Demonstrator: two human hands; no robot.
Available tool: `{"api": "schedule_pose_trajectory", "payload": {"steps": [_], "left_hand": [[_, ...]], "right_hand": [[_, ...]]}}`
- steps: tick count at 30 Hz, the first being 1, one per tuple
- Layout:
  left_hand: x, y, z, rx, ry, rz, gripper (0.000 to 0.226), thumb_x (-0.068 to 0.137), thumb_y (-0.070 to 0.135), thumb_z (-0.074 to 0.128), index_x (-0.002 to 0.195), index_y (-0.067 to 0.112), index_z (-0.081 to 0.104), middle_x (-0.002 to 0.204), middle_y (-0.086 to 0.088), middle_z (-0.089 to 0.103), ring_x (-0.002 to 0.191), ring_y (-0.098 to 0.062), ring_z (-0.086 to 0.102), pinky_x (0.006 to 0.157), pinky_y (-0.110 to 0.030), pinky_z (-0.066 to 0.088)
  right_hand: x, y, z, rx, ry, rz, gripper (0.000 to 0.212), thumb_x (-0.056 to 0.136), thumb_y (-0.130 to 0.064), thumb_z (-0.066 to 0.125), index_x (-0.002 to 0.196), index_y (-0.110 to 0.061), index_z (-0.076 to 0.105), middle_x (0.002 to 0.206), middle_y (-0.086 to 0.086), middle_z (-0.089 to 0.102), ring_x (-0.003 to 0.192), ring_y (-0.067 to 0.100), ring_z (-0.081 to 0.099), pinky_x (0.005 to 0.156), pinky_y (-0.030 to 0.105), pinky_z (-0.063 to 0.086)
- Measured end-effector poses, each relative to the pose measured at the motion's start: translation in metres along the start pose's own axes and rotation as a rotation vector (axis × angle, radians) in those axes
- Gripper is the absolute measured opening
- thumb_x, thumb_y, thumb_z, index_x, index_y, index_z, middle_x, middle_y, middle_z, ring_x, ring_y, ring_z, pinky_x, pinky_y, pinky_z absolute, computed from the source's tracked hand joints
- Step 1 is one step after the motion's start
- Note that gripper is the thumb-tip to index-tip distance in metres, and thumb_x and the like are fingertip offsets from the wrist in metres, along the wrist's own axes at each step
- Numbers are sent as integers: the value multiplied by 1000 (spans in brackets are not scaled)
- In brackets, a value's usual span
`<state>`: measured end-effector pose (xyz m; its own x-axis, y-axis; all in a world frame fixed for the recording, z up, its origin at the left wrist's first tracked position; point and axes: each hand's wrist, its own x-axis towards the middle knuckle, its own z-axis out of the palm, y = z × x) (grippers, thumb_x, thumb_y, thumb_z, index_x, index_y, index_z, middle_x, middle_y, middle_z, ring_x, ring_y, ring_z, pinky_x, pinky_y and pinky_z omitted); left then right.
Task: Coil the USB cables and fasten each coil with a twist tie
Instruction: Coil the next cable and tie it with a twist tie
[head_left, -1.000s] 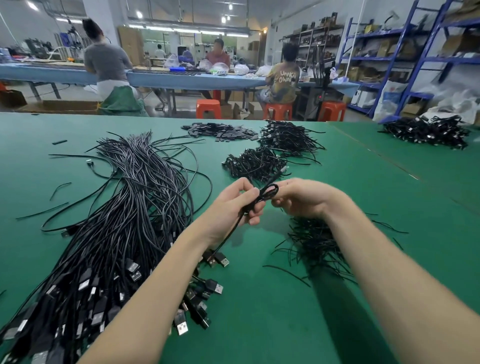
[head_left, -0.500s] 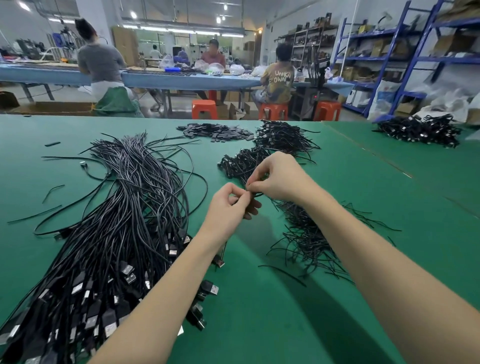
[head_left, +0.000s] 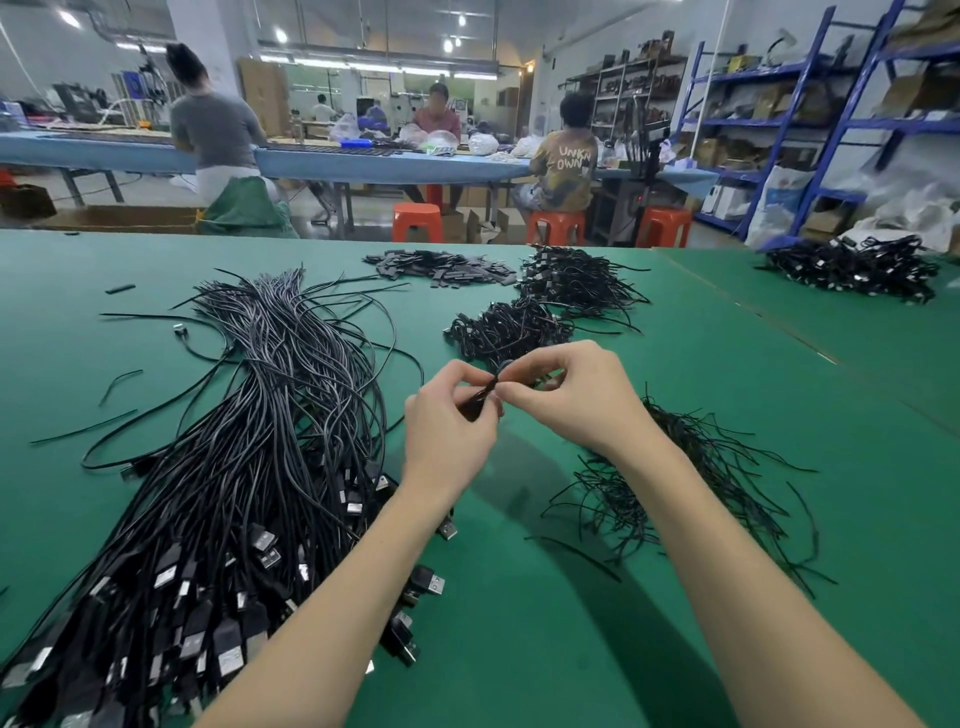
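A small coiled cable (head_left: 485, 397) sits above mid-desk, pinched between left hand (head_left: 451, 431) and right hand (head_left: 576, 397). The green desk (head_left: 519, 597) carries loose USB cables (head_left: 249, 441) at 9 o'clock and twist ties (head_left: 691, 478) at 3 o'clock. Since earlier, the hands have drawn closer together.

Factory assembly workshop. Bulk USB cables (head_left: 249, 441) are heaped on a green counter (head_left: 545, 623). Seated workers (head_left: 563, 161) at a long blue counter (head_left: 384, 166) and blue storage racks (head_left: 810, 130) are seen behind.
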<state>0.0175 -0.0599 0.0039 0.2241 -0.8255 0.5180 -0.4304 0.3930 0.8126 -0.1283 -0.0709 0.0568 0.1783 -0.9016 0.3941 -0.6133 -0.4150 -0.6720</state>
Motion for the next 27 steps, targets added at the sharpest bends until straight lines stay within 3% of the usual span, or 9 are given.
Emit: {"api": "schedule_pose_trajectory", "payload": {"steps": [3, 7, 10, 13, 15, 18, 20, 23, 27], "left_hand": [[-3, 0, 0, 51, 34, 123, 15, 83, 15, 70, 81, 25, 61, 66, 34, 65, 62, -2, 65, 65, -15, 50], [-2, -3, 2, 72, 50, 169, 14, 85, 13, 69, 84, 25, 62, 74, 20, 69, 67, -15, 69, 67, -33, 53], [-3, -6, 2, 78, 42, 168, 11, 87, 11, 68, 87, 21, 64, 81, 10, 73, 80, -6, 71, 71, -33, 55], [-1, -2, 0, 40, -17, 124, 10, 87, 8, 68, 89, 17, 65, 79, 11, 73, 83, 4, 69, 75, -20, 54], [5, 4, -2, -93, -121, -39, 14, 87, 5, 68, 93, 17, 65, 81, 8, 75, 79, -1, 70, 76, -15, 52], [15, 16, -10, -657, -352, -446, 17, 92, -5, 60, 107, 1, 61, 95, -14, 73, 80, -15, 71, 76, -23, 55], [19, 20, -17, -923, -418, -636, 18, 97, 1, 56, 114, -6, 58, 102, -21, 68, 85, -20, 70, 73, -25, 58], [23, 19, -26, -1036, -391, -771, 19, 98, 6, 57, 114, -3, 60, 106, -22, 67, 89, -22, 68, 75, -26, 60], [23, 17, -30, -1029, -357, -836, 7, 92, 4, 63, 99, 1, 64, 80, -13, 71, 69, -18, 70, 69, -22, 60]], "right_hand": [[-2, -2, 7, 1, 102, 27, 6, 80, -31, 82, 84, -28, 79, 66, -16, 71, 61, -10, 61, 57, 5, 42], [-5, -4, 19, -102, 192, 6, 5, 84, -29, 77, 84, -25, 80, 78, -13, 75, 76, 4, 69, 75, 31, 57], [-8, -4, 25, -175, 244, 13, 8, 87, -34, 74, 86, -27, 78, 81, -13, 74, 75, 11, 67, 72, 33, 56], [-8, 2, 29, -140, 238, -28, 8, 89, -29, 72, 86, -23, 77, 80, -10, 73, 73, 13, 66, 72, 36, 56], [-9, 8, 29, -69, 247, -88, 8, 90, -23, 72, 86, -18, 76, 80, -7, 72, 71, 13, 65, 72, 38, 55], [-12, 17, 27, -38, 294, -172, 4, 89, -19, 74, 85, -18, 74, 83, -9, 69, 70, 7, 61, 72, 35, 53], [-14, 21, 27, -10, 314, -223, 4, 89, -19, 75, 86, -19, 74, 83, -12, 68, 71, 5, 60, 72, 32, 52], [-14, 20, 28, 24, 303, -294, 4, 89, -25, 76, 86, -22, 76, 84, -16, 69, 71, 6, 62, 68, 32, 53], [-11, 18, 28, 64, 324, -296, 5, 86, -30, 78, 84, -26, 79, 82, -16, 70, 68, 10, 63, 61, 31, 52]]}}
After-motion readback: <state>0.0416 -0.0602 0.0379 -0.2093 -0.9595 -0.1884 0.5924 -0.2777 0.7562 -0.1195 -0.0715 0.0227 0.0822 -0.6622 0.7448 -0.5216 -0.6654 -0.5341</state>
